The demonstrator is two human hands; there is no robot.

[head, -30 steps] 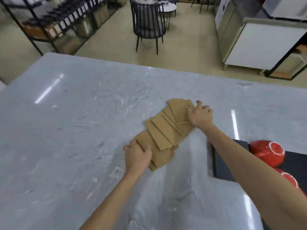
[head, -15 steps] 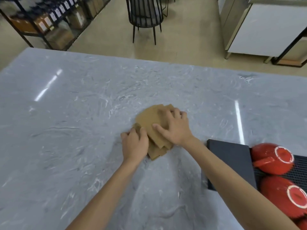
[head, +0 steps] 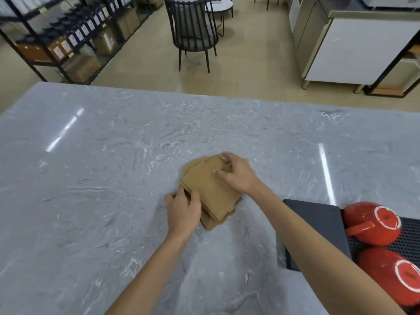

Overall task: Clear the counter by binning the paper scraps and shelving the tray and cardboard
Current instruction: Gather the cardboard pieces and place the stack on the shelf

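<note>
Cardboard pieces [head: 210, 189], brown and flat, bunched into a rough overlapping stack near the middle of the grey marbled counter [head: 91, 178]. Left hand [head: 183, 210] at the stack's near-left corner, fingers curled and closed over the edge of the lower pieces, thumb on top. Right hand [head: 236, 172] at the far-right side, palm down, fingers bent and pressing on the top piece, thumb laid flat across its upper face, fingertips hooked over the far edge. Both hands in contact with the stack, gripping it from opposite corners; stack flat on the counter, not lifted as far as can be told. Corners of several pieces sticking out unevenly at the near side, just right of the left hand.

To the right, at the counter's near-right edge, dark tray [head: 318, 226] with a perforated black mat inside. Two red cups [head: 372, 223] upside down on that mat, one behind the other, white-ringed bases up, handle of the farther one pointing left. Right forearm crossing over the tray's left part.

Beyond the counter, black chair [head: 193, 32] on the beige floor, shelving rack [head: 56, 42] with boxes at far left.
</note>
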